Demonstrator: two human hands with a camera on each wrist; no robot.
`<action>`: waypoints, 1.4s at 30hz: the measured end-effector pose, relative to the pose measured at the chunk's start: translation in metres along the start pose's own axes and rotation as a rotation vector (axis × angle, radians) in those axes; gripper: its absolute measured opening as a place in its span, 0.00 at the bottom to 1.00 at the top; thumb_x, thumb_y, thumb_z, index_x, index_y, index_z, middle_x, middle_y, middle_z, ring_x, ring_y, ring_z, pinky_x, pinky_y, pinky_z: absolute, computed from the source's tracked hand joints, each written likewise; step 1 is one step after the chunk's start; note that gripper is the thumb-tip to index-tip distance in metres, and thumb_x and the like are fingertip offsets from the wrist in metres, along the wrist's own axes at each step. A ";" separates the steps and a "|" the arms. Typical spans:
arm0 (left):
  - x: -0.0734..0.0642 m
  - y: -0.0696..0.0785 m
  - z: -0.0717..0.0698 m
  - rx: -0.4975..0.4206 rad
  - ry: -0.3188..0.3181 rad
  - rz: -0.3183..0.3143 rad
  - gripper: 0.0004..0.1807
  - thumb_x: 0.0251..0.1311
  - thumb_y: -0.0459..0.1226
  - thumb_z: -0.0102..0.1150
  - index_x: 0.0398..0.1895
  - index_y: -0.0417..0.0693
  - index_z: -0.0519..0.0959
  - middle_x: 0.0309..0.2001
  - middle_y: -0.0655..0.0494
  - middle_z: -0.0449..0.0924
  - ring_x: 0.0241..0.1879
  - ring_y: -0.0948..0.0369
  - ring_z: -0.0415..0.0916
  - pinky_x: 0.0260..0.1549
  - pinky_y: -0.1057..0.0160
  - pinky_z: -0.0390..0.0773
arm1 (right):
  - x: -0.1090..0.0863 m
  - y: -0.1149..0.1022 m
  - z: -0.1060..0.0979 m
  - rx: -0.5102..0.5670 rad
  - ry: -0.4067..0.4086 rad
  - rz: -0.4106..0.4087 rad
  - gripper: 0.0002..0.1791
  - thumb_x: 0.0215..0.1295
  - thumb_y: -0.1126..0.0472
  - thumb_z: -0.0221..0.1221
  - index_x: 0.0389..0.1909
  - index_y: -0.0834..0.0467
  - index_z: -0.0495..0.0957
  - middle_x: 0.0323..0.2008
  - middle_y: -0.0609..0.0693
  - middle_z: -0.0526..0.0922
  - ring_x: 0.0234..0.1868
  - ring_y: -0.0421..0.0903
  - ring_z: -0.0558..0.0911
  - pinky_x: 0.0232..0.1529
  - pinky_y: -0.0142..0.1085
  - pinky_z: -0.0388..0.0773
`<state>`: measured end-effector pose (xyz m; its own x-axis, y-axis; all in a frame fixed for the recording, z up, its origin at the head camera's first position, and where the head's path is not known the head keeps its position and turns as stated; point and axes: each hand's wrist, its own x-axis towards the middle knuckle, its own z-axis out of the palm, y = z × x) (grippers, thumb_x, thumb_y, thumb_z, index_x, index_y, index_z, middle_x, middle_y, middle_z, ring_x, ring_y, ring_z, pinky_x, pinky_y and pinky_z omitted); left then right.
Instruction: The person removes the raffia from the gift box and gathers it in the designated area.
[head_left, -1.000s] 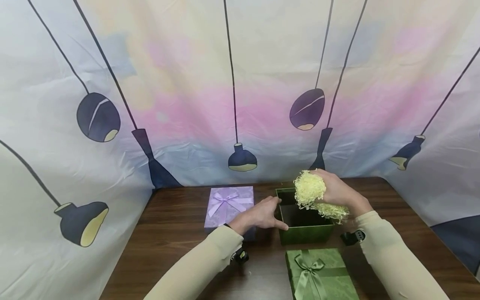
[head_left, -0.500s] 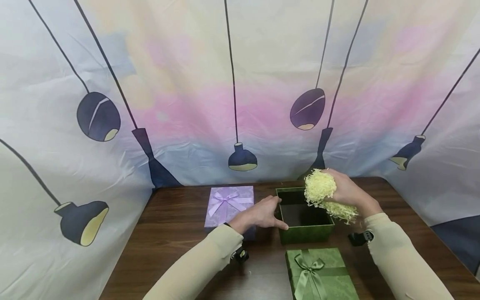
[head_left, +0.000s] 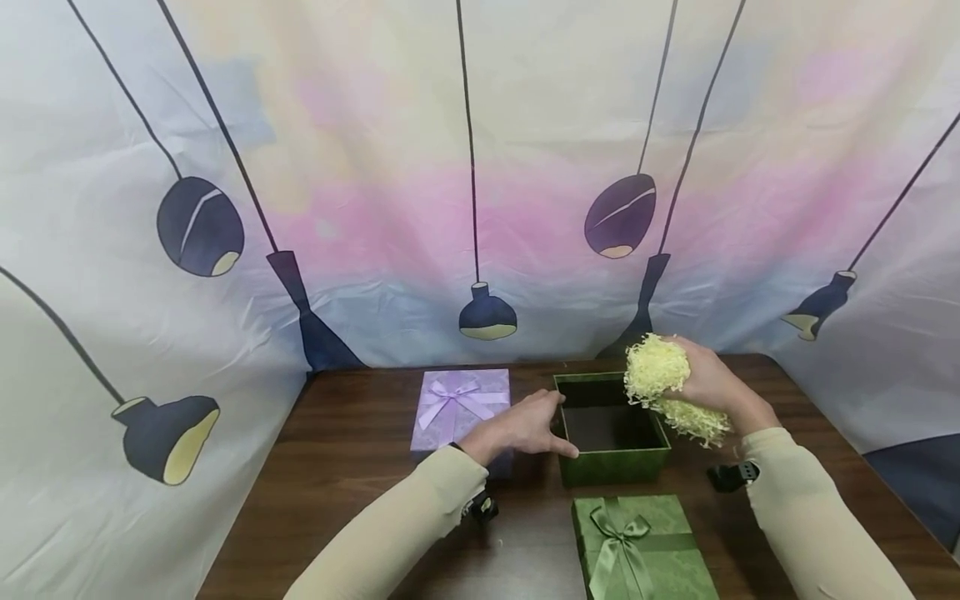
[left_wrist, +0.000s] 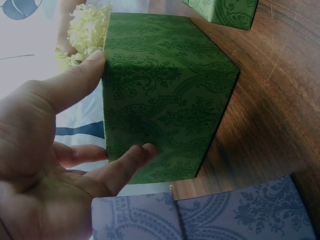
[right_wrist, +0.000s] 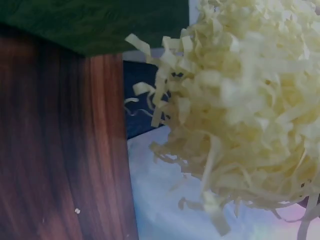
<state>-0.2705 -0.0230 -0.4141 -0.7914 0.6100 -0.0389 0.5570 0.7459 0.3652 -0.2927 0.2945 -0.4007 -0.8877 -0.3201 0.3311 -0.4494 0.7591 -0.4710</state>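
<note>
Partly hidden, right hand [head_left: 703, 377] grips yellow shreds [head_left: 656, 367]; left hand [head_left: 529, 423], spread, touches green box [head_left: 613, 468].

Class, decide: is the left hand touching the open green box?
Touching: the left wrist view shows the left hand with its thumb on the rim of the open green box.
</note>
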 end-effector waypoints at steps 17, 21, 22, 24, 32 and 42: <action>0.000 -0.001 0.000 -0.012 -0.019 -0.006 0.51 0.48 0.58 0.71 0.70 0.40 0.64 0.66 0.45 0.69 0.66 0.55 0.66 0.64 0.62 0.68 | -0.023 0.039 -0.002 -0.040 -0.034 0.182 0.50 0.46 0.60 0.74 0.69 0.70 0.59 0.66 0.74 0.61 0.66 0.76 0.58 0.60 0.71 0.58; 0.000 -0.001 0.000 -0.008 -0.024 -0.009 0.51 0.48 0.58 0.71 0.70 0.40 0.64 0.66 0.46 0.69 0.66 0.55 0.66 0.64 0.62 0.67 | -0.028 0.045 0.001 -0.043 -0.036 0.183 0.50 0.47 0.58 0.74 0.69 0.70 0.59 0.65 0.74 0.62 0.65 0.76 0.59 0.59 0.71 0.59; 0.000 -0.001 0.000 -0.007 -0.025 -0.010 0.51 0.48 0.58 0.71 0.70 0.40 0.64 0.66 0.46 0.69 0.66 0.55 0.66 0.64 0.62 0.67 | -0.029 0.047 0.002 -0.045 -0.037 0.181 0.50 0.47 0.58 0.74 0.69 0.70 0.59 0.65 0.74 0.63 0.64 0.75 0.60 0.58 0.70 0.60; -0.001 0.000 0.001 -0.007 -0.025 -0.010 0.51 0.48 0.58 0.71 0.70 0.40 0.64 0.66 0.46 0.69 0.67 0.55 0.66 0.64 0.62 0.67 | -0.030 0.049 0.004 -0.046 -0.038 0.172 0.50 0.47 0.58 0.74 0.69 0.71 0.59 0.64 0.74 0.64 0.63 0.75 0.63 0.57 0.69 0.63; 0.000 0.001 -0.002 0.008 -0.021 0.004 0.51 0.48 0.57 0.71 0.70 0.39 0.64 0.65 0.45 0.70 0.64 0.56 0.68 0.62 0.64 0.69 | -0.035 0.056 0.009 -0.050 -0.100 0.180 0.48 0.48 0.60 0.71 0.69 0.70 0.60 0.66 0.73 0.62 0.65 0.74 0.61 0.60 0.69 0.60; -0.001 0.002 -0.001 -0.003 -0.023 -0.003 0.51 0.49 0.58 0.71 0.70 0.39 0.64 0.65 0.45 0.69 0.65 0.56 0.67 0.63 0.63 0.69 | -0.043 0.058 0.016 -0.061 -0.168 0.146 0.46 0.45 0.59 0.71 0.65 0.71 0.64 0.63 0.75 0.64 0.62 0.74 0.65 0.57 0.66 0.65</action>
<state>-0.2686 -0.0227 -0.4124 -0.7871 0.6138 -0.0619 0.5537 0.7471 0.3677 -0.2823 0.3434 -0.4551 -0.9492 -0.2908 0.1198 -0.3130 0.8355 -0.4517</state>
